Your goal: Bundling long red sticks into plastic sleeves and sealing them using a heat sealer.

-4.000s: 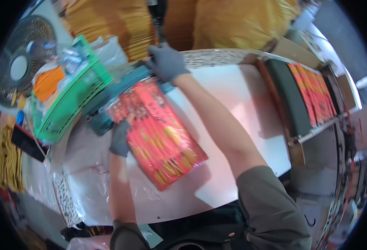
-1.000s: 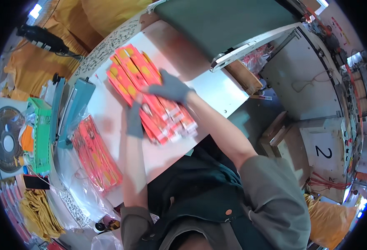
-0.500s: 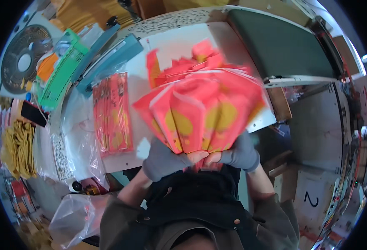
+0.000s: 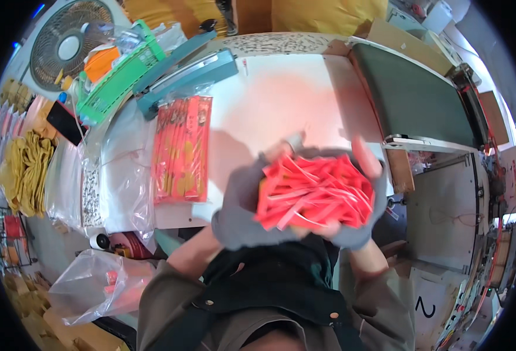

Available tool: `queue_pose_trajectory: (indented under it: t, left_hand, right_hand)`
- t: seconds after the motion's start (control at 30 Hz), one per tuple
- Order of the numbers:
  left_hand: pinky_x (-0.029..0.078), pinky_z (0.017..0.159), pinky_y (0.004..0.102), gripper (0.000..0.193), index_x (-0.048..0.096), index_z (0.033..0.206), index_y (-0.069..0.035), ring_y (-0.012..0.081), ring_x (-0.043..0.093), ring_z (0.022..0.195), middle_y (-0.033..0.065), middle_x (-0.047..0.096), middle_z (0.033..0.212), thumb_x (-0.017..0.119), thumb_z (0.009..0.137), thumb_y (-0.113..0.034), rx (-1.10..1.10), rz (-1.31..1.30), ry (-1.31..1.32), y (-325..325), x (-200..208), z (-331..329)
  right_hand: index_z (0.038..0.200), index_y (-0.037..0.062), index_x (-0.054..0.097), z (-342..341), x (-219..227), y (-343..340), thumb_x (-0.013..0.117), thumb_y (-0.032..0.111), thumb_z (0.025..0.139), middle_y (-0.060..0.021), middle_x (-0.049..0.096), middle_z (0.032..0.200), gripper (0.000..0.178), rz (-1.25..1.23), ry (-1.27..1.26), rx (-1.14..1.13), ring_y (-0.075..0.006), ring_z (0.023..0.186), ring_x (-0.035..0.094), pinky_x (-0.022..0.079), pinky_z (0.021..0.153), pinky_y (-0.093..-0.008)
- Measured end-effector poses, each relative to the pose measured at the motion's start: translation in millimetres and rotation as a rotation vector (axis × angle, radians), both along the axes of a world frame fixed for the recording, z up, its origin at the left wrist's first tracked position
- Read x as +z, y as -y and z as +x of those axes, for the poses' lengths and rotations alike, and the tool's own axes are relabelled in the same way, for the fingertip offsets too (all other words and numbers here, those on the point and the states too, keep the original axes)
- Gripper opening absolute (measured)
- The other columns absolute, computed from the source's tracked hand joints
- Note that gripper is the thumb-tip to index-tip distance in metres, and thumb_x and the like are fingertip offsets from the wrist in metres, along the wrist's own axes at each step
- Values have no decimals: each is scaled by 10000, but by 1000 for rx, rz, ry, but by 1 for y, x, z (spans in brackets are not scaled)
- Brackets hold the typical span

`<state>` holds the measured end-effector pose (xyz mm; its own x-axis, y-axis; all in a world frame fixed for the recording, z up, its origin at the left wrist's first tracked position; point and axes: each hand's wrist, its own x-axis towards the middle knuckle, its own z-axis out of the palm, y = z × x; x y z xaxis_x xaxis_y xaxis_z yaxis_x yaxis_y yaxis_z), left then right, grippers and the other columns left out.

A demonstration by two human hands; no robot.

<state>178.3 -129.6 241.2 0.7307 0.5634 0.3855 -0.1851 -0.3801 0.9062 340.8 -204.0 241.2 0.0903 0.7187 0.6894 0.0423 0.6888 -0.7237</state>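
Both my hands wear grey fingerless gloves and cup a bundle of thin, folded red pieces [image 4: 316, 193] in front of my body, over the near part of the white table. The pieces' crumpled, pale-edged ends face up. My left hand [image 4: 240, 205] wraps the bundle's left side, and my right hand [image 4: 369, 213] wraps its right side with a finger raised beyond the far edge. What kind of pieces these are I cannot make out. Left of my left hand, clear-wrapped flat packs of red and gold pieces [image 4: 182, 152] lie on the white table [image 4: 264, 88].
A teal metal bar device [image 4: 190, 76] and a green basket [image 4: 123, 73] stand at far left, near a fan [image 4: 67, 47]. Clear plastic bags [image 4: 126, 169] hang over the left edge. A dark green conveyor belt [image 4: 416, 96] rises at far right. Folded yellow cloths [image 4: 26, 172] sit leftmost.
The red bundle, fanned out with its yellow circles showing, is now gathered compactly with its edges up. My hands have moved from its near edge to around its sides. The view has shifted somewhat.
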Motion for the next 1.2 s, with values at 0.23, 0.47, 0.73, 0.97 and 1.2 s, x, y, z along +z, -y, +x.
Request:
queue_pose_trajectory:
  t: [0.23, 0.47, 0.73, 0.97, 1.2]
  left_hand:
    - [330, 1002, 315, 697, 378, 1268, -2, 195, 438, 1151, 87, 482, 1137, 742, 710, -207, 0, -456, 86, 35, -79, -15]
    - [370, 964, 354, 611, 398, 1269, 29, 276, 451, 1177, 181, 477, 1230, 690, 789, -210, 670, 53, -91, 44, -128, -126]
    - [464, 651, 301, 129, 604, 795, -14, 179, 564, 750, 60, 589, 778, 667, 774, -125, 1180, 161, -611, 20, -130, -269]
    - [405, 583, 202, 59, 621, 792, -51, 37, 487, 608, -25, 574, 700, 604, 838, -84, 786, -624, 453, -9, -107, -174]
    - [412, 576, 210, 49, 610, 819, -54, 30, 474, 628, -29, 537, 703, 592, 855, -82, 757, -207, -65, 5, -124, -123]
  right_hand:
    - [1083, -60, 597, -3, -33, -22, 695, 200, 755, -179, 588, 1136, 429, -804, 100, 491, -227, 1114, 527, 379, 976, -336]
    - [918, -20, 658, -44, -80, -74, 622, 127, 791, -47, 620, 842, 198, -862, 216, 632, -107, 776, 547, 423, 750, -264]
    - [890, -31, 656, -63, -75, -80, 614, 147, 792, -58, 617, 833, 207, -900, 215, 664, -125, 785, 564, 422, 763, -262]
    - [991, -12, 643, -83, -77, -80, 641, 139, 782, -48, 621, 854, 258, -974, 139, 615, -102, 802, 558, 434, 764, -267]
    - [963, -15, 625, -92, -87, -82, 698, 130, 752, -23, 614, 872, 267, -934, 271, 467, -99, 849, 535, 426, 772, -257]
